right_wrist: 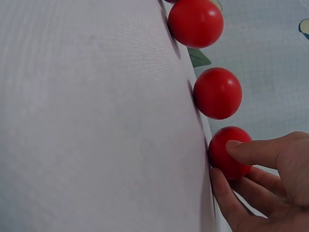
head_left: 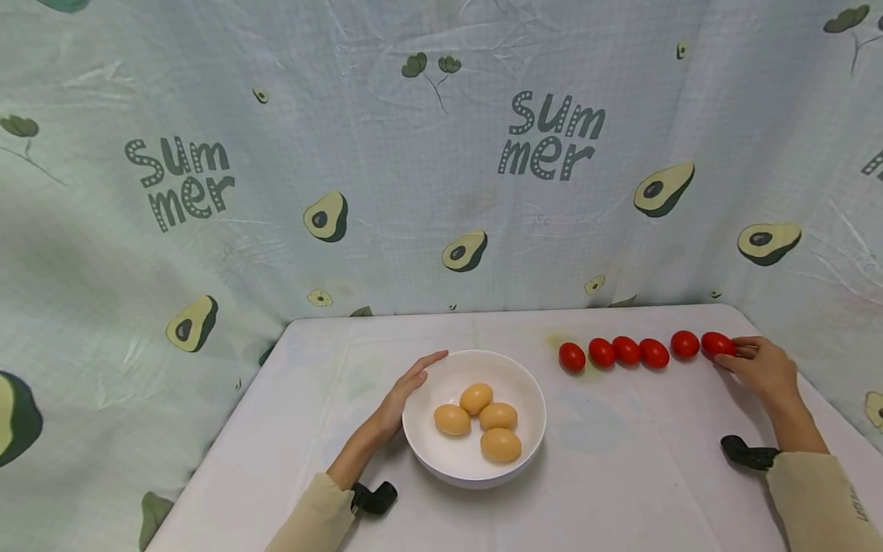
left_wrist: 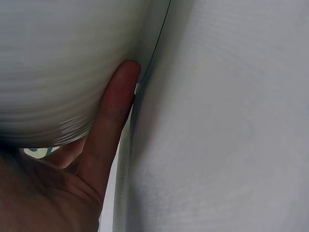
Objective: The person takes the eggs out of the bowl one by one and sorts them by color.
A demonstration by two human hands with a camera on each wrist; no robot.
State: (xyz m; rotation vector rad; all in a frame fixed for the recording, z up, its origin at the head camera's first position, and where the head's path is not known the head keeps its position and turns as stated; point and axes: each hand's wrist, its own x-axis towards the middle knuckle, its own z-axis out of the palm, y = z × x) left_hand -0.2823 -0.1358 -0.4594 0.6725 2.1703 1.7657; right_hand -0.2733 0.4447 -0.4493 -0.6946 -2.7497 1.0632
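A white bowl (head_left: 441, 458) stands on the table with several tan eggs (head_left: 501, 445) inside. My left hand (head_left: 398, 400) lies against the bowl's left side, its fingers extended along the wall up to the rim. The left wrist view shows a straight finger (left_wrist: 113, 111) against the bowl's ribbed outer wall (left_wrist: 58, 67). At the far right, my right hand (head_left: 769, 372) pinches the end red egg (head_left: 716, 344) of a row. In the right wrist view the thumb (right_wrist: 256, 151) presses on this egg, with the other fingers around its lower side.
Several more red eggs (head_left: 627, 350) extend leftward in a row near the back of the white-covered table (head_left: 621, 475). A pale curtain (head_left: 386, 153) printed with avocados hangs behind it. Black wrist straps (head_left: 748, 454) sit at both cuffs.
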